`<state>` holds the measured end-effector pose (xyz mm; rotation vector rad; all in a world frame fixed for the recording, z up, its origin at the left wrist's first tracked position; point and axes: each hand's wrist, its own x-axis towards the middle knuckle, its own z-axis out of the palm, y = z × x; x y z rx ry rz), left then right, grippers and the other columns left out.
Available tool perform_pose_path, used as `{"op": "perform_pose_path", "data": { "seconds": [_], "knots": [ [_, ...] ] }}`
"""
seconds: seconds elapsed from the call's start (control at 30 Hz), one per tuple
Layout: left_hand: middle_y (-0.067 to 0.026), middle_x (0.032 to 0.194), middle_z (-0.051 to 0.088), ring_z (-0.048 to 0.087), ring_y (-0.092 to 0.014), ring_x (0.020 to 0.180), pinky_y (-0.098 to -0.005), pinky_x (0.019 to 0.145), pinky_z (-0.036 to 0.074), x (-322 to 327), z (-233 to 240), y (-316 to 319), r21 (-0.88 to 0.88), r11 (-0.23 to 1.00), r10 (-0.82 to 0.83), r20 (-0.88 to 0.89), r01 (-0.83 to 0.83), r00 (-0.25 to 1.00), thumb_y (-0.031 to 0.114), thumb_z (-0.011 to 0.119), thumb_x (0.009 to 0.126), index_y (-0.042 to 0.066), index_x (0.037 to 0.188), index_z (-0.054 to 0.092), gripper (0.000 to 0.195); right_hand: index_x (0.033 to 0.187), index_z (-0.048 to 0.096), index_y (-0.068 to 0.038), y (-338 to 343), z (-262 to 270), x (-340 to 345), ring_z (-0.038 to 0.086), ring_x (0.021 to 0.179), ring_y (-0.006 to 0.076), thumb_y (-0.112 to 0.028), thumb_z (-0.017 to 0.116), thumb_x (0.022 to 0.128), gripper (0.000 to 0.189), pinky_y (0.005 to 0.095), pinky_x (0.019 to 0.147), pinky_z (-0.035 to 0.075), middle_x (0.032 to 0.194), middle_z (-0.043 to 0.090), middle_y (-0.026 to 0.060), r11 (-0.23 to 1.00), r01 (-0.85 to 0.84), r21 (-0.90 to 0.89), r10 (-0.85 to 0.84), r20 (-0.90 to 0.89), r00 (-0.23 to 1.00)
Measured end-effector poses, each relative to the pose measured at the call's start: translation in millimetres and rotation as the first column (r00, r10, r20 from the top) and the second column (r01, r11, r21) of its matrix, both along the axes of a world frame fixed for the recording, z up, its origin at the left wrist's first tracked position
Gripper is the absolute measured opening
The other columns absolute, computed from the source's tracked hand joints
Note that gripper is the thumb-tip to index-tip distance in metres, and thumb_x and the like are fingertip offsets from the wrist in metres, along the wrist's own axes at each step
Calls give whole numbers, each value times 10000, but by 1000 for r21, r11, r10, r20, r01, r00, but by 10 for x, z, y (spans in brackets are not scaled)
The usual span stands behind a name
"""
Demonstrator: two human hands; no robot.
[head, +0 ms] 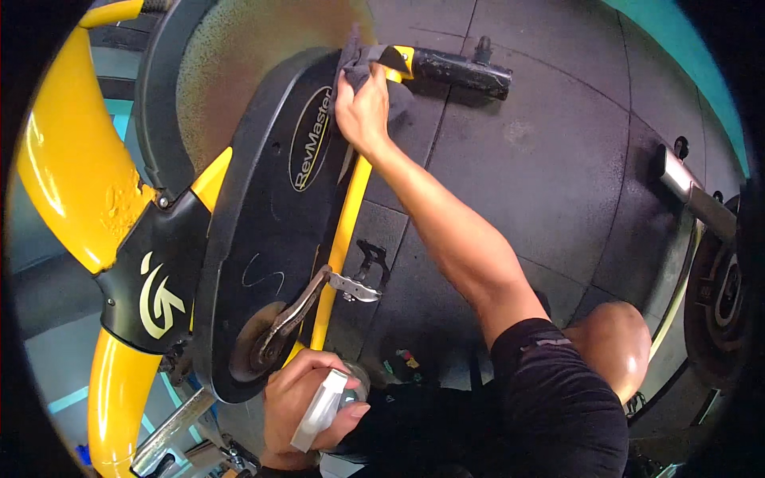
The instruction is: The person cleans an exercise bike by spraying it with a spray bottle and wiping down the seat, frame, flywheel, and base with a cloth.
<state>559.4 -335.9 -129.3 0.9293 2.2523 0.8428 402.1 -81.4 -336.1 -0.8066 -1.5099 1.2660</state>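
My right hand presses a dark grey cloth against the end of an exercise bike's black chain guard, close to where the yellow frame tube meets the floor stabilizer bar. Lower down, near my body, my left hand grips a spray bottle with a white trigger head; the fingers hide most of its clear body. Between both hands, the metal crank arm and pedal stick out from the guard.
A worn flywheel sits beyond the guard. Curved yellow frame parts with chipped paint rise on the left. Black rubber tiles cover the floor. Another bike stands at the right edge, past my bent knee.
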Motion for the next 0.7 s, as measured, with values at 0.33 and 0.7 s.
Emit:
{"op": "perform_pose_path", "data": {
  "seconds": [0.33,0.7],
  "knots": [
    [-75,801,597,622,-195,695,-298,649,481,17,27,-25,-39,996,85,-4,-85,996,425,757,651,21,746,656,427,1308,408,73,-1031,403,168,359,1229,465,-227,649,775,658,563,1048,267,1285,397,294,990,-2,140,46,-314,948],
    [-69,762,589,614,-192,669,-287,628,468,-7,22,-56,-99,994,61,47,-56,997,565,730,649,22,686,645,551,1337,182,246,-1747,277,401,43,1371,556,-385,507,921,823,567,1124,53,1466,30,411,959,-256,-125,238,-139,961]
  ]
}}
